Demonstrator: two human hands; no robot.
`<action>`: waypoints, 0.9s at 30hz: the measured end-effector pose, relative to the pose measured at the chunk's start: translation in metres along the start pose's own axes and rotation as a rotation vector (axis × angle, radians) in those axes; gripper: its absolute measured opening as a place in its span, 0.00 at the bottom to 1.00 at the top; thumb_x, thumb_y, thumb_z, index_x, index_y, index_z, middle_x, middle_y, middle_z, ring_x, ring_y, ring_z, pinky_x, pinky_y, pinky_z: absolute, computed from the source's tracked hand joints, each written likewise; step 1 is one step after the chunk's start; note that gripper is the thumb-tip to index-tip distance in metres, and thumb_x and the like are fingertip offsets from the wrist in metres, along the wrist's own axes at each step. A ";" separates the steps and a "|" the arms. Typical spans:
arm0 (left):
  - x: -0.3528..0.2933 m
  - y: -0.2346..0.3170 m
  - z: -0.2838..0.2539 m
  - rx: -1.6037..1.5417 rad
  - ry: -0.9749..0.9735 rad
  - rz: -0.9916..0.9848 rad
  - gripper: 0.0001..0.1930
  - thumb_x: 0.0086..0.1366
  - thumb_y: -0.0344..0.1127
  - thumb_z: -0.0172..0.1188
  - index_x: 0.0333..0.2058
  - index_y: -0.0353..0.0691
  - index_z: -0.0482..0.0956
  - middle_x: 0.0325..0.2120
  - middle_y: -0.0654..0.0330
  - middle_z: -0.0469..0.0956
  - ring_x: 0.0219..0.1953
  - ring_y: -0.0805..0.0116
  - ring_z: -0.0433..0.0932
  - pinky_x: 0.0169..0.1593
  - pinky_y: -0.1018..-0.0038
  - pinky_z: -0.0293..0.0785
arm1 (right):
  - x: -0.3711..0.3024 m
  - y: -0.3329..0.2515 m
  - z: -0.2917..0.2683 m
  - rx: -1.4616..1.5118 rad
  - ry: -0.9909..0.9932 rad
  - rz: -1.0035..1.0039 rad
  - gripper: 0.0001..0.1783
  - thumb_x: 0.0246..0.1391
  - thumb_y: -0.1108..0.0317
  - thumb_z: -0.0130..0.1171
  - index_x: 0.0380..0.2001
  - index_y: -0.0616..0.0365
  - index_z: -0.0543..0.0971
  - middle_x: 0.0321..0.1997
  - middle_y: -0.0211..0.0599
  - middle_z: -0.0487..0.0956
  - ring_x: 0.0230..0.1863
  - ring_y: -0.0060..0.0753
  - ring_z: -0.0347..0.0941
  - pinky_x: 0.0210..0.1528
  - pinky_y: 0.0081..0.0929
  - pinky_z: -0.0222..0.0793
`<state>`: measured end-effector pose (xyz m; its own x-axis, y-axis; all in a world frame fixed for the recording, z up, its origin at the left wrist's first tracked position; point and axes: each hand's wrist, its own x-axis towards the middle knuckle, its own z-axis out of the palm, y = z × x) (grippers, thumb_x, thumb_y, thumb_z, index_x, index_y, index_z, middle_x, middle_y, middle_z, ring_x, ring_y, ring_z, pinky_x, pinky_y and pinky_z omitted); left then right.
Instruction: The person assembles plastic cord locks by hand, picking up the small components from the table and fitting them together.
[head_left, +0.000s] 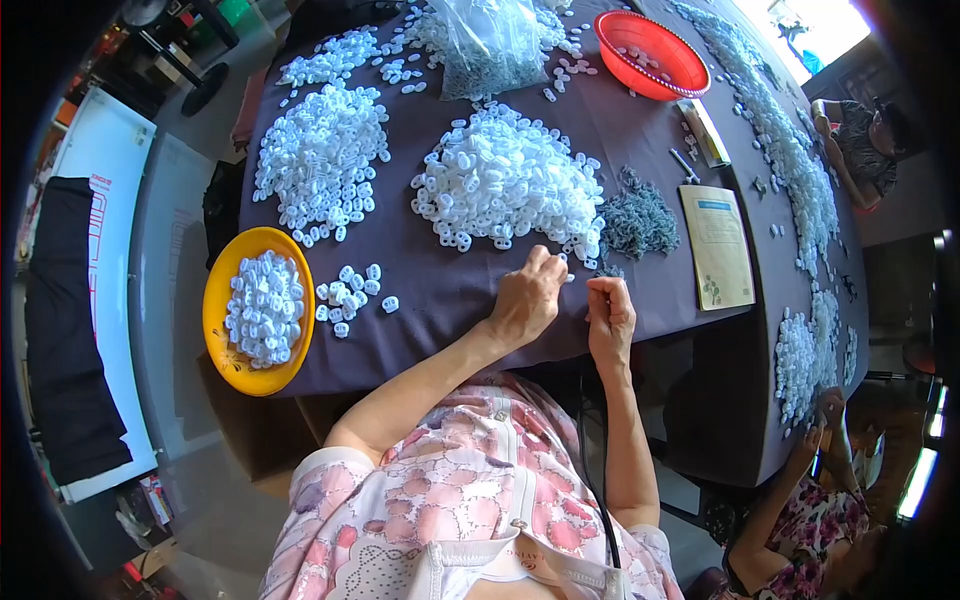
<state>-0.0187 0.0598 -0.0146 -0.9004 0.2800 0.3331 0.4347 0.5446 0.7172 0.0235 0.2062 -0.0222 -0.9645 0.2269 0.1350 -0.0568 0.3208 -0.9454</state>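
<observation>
My left hand (530, 295) is closed in a pinch at the front of a heap of small white oval plastic pieces (505, 185). One white piece (570, 277) shows right at its fingertips. Just to the right, my right hand (611, 315) has its thumb and fingers pressed together; whatever they hold is too small to make out. Beyond it lies a tangled pile of small grey parts (640, 218), touching the white heap's right side. The hands are close together but apart.
Left stands a yellow bowl (216, 325) of white pieces, with loose ones (345, 295) beside it. Another white heap (318, 155), a clear bag (490, 50) and a red basket (625, 75) lie farther back. A notebook (717, 250) is at right. Two people work at the right-hand table.
</observation>
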 end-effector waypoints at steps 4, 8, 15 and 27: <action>-0.012 -0.002 -0.018 -0.180 -0.007 -0.062 0.02 0.62 0.29 0.52 0.30 0.39 0.72 0.28 0.54 0.72 0.31 0.50 0.74 0.31 0.61 0.70 | -0.004 -0.015 0.014 0.028 -0.055 -0.073 0.06 0.55 0.82 0.49 0.33 0.60 0.73 0.31 0.29 0.71 0.29 0.18 0.66 0.25 0.16 0.64; -0.020 -0.001 -0.028 -0.180 -0.057 -0.084 0.02 0.61 0.29 0.53 0.31 0.37 0.72 0.27 0.51 0.73 0.31 0.49 0.74 0.32 0.63 0.70 | -0.009 -0.020 0.036 0.253 -0.160 0.036 0.06 0.57 0.83 0.47 0.35 0.61 0.71 0.29 0.30 0.73 0.27 0.17 0.69 0.27 0.16 0.69; -0.034 -0.005 -0.020 -0.802 0.006 -0.412 0.04 0.63 0.30 0.56 0.33 0.36 0.75 0.27 0.64 0.77 0.25 0.78 0.72 0.28 0.79 0.70 | -0.010 -0.009 0.055 0.529 0.033 0.167 0.03 0.57 0.78 0.53 0.36 0.63 0.73 0.31 0.29 0.76 0.30 0.17 0.72 0.30 0.16 0.72; -0.041 -0.019 -0.046 -0.889 -0.021 -0.611 0.04 0.63 0.32 0.55 0.32 0.38 0.73 0.19 0.66 0.74 0.16 0.83 0.69 0.15 0.84 0.64 | -0.018 -0.019 0.052 0.596 -0.186 0.270 0.05 0.58 0.76 0.52 0.37 0.62 0.75 0.31 0.29 0.76 0.33 0.18 0.75 0.32 0.17 0.76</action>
<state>0.0090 0.0013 -0.0140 -0.9560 0.1731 -0.2367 -0.2657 -0.1698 0.9490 0.0288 0.1484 -0.0216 -0.9901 0.0487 -0.1319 0.1116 -0.2986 -0.9478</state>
